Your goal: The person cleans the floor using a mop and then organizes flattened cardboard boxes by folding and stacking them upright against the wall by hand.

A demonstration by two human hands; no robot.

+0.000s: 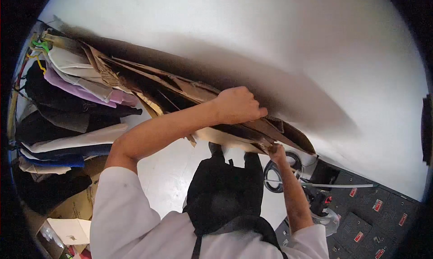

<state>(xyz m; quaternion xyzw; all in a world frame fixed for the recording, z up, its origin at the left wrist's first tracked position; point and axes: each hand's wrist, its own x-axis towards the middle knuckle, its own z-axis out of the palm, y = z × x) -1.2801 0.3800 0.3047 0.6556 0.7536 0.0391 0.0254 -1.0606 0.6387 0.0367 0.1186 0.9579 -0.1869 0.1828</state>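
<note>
A stack of flattened brown cardboard (176, 85) leans along the white wall in front of me, its top edges spread apart in places. My left hand (239, 105) is closed over the upper edge of the stack, near its middle right; the fingertips are hidden behind the board. Lower and to the right, my right hand (278, 154) grips the near side of the cardboard by its edge, with the fingers wrapped round it.
Clothes on hangers (76, 83) crowd the left side. Below them stand cardboard boxes (72, 207). At the right are a black coiled hose (273, 175), a pale rod (338, 185) and dark cases with red labels (361, 218). The white wall (343, 47) rises beyond the cardboard.
</note>
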